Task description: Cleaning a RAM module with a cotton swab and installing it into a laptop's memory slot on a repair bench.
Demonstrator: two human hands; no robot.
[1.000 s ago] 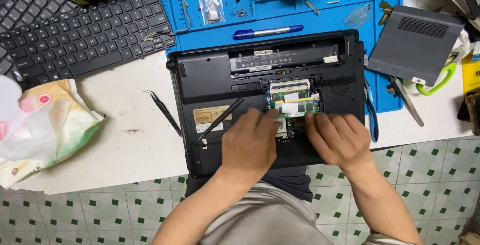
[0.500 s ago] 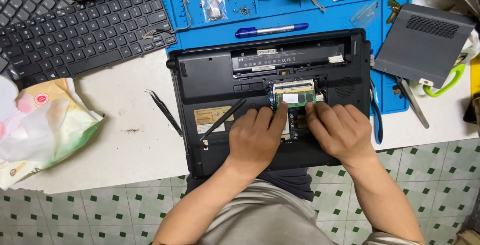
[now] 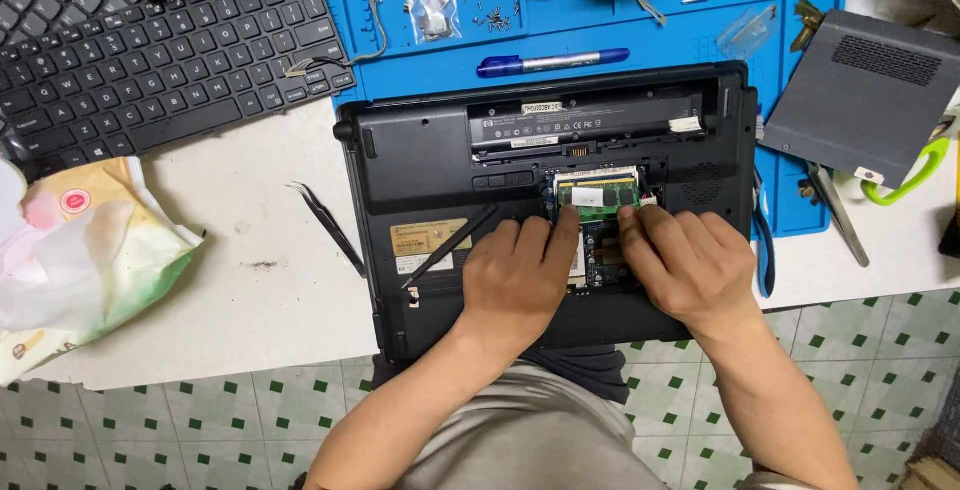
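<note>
Left hand (image 3: pixel 520 275) and right hand (image 3: pixel 685 265) stay pressing the memory module (image 3: pixel 598 193), fingers together.

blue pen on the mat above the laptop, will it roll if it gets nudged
Probably, yes: the blue pen looks round and slim and lies flat on the blue mat, so a sideways nudge could roll it. It likely feels light and stiff. The mat's raised ridges might stop it; whether it has a clip cannot be told.
</note>
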